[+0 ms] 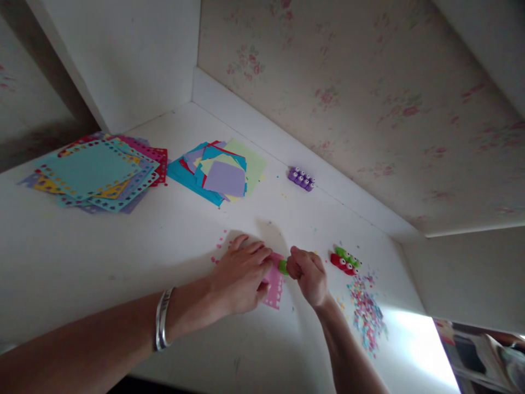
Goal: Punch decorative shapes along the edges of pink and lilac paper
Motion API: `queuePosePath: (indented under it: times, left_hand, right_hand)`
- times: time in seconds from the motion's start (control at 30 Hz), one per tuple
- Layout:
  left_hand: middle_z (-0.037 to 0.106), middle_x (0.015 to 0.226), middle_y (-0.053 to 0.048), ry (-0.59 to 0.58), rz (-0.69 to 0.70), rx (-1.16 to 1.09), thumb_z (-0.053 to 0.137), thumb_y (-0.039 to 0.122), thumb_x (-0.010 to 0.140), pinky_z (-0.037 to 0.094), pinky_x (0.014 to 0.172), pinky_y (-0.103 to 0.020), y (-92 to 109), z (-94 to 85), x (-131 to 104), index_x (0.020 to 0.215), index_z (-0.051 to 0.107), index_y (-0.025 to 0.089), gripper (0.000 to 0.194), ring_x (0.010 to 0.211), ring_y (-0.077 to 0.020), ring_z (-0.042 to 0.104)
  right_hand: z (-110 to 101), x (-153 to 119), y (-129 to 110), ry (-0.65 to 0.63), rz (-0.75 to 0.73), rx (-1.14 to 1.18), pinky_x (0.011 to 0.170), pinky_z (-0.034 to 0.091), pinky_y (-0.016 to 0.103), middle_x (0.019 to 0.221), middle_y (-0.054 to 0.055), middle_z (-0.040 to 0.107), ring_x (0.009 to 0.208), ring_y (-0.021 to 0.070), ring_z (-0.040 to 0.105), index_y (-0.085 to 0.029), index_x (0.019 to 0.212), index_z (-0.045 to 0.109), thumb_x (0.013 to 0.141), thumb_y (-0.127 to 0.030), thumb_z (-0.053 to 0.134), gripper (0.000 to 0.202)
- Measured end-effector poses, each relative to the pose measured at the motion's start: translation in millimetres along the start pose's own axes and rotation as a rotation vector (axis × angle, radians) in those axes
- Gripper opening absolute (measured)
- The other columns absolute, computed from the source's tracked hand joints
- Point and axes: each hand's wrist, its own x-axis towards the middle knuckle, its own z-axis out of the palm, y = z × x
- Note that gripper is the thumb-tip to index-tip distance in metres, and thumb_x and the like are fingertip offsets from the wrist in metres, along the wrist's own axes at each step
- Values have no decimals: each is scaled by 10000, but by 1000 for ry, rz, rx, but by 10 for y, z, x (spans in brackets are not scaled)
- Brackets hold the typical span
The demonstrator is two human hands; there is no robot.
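Note:
A pink sheet of paper [274, 293] with small holes punched along its edge lies on the white table. My left hand [240, 273] rests flat on it with fingers stretched out, covering its middle. My right hand [307, 273] is closed in a fist around a green paper punch [283, 267] at the sheet's edge; most of the punch is hidden by the fingers. Small pink cut-outs [215, 259] lie scattered just beyond my left hand.
Hole-edged coloured sheets [94, 169] are stacked at the left, beside a pile of plain coloured paper [225, 178]. A purple bumpy piece with eye-like tops [301, 179] stands near the wall. Similar red [343, 264] and green [348, 255] pieces adjoin heaped confetti [367, 314].

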Motion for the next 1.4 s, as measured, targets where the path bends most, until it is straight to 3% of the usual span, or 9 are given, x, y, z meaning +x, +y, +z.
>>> queuePosePath:
  times: [0.4, 0.73, 0.87, 0.97, 1.03, 1.1, 1.27, 1.33, 1.4]
  left_hand:
    - [660, 1136, -45, 8, 0, -15, 668, 281, 811, 243, 1114, -527, 7, -15, 5, 987, 659, 243, 181, 1177, -286, 525]
    - [652, 1207, -49, -29, 18, 7, 668, 289, 826, 241, 1116, -514, 18, -68, 11, 1164, 623, 249, 343, 1207, -276, 519]
    - [655, 1200, -52, -42, 29, 8, 658, 274, 830, 254, 1111, -517, 31, -105, 20, 1131, 635, 249, 303, 1200, -279, 527]
    - [646, 1224, -59, -37, 20, 5, 648, 265, 838, 261, 1111, -519, 39, -111, 16, 1150, 633, 248, 313, 1210, -283, 522]
    - [637, 1235, -69, -30, 7, 11, 646, 257, 837, 265, 1115, -516, 41, -107, 11, 1157, 633, 236, 322, 1212, -284, 521]
    - [635, 1229, -78, -27, -4, 20, 647, 251, 830, 269, 1118, -512, 40, -102, 8, 1139, 640, 226, 311, 1202, -284, 527]
    - [629, 1241, -72, -38, -7, 36, 633, 257, 828, 277, 1123, -491, 35, -99, 7, 1126, 654, 230, 299, 1230, -279, 507]
    - [622, 1268, -66, -47, 0, 41, 614, 241, 833, 268, 1126, -487, 30, -95, 4, 1133, 657, 233, 303, 1254, -274, 492]
    - [619, 1295, -58, -55, 14, 44, 587, 215, 839, 250, 1128, -494, 24, -85, 0, 1137, 658, 243, 308, 1274, -267, 484]
  right_hand:
    - [29, -26, 131, 36, -84, -52, 467, 221, 300, 467, -52, 267, 459, 107, 227, -238, 487, 305, 949, -508, 486, 564]
    - [-16, -22, -23, 25, -91, 317, 412, 205, 267, 462, -99, 183, 411, 79, 143, -247, 519, 264, 927, -502, 533, 551]
    - [-135, -120, -77, 196, -228, -62, 490, 353, 268, 563, -46, 417, 502, 115, 375, -222, 629, 477, 942, -438, 583, 395]
    - [-205, -215, -80, 88, -311, -526, 705, 508, 327, 898, 47, 662, 783, 186, 597, -235, 943, 680, 899, -357, 674, 129]
    - [-230, -281, -41, 1, -369, -681, 851, 537, 387, 1070, 72, 695, 963, 229, 641, -260, 1072, 705, 918, -322, 651, 175]
    - [-252, -354, 22, 5, -398, -733, 895, 553, 413, 1091, 73, 718, 1016, 241, 664, -265, 1093, 719, 948, -304, 602, 191]
    - [-422, -574, 119, 111, -317, -742, 756, 623, 357, 1091, 70, 754, 959, 238, 719, -260, 1097, 746, 937, -331, 605, 225]
    - [-577, -637, 108, 171, -233, -717, 588, 615, 297, 1104, 69, 756, 898, 231, 735, -261, 1118, 744, 933, -360, 598, 256]
    - [-791, -651, 81, 249, -177, -689, 561, 610, 291, 1121, 65, 756, 868, 228, 743, -261, 1136, 740, 922, -388, 604, 284]
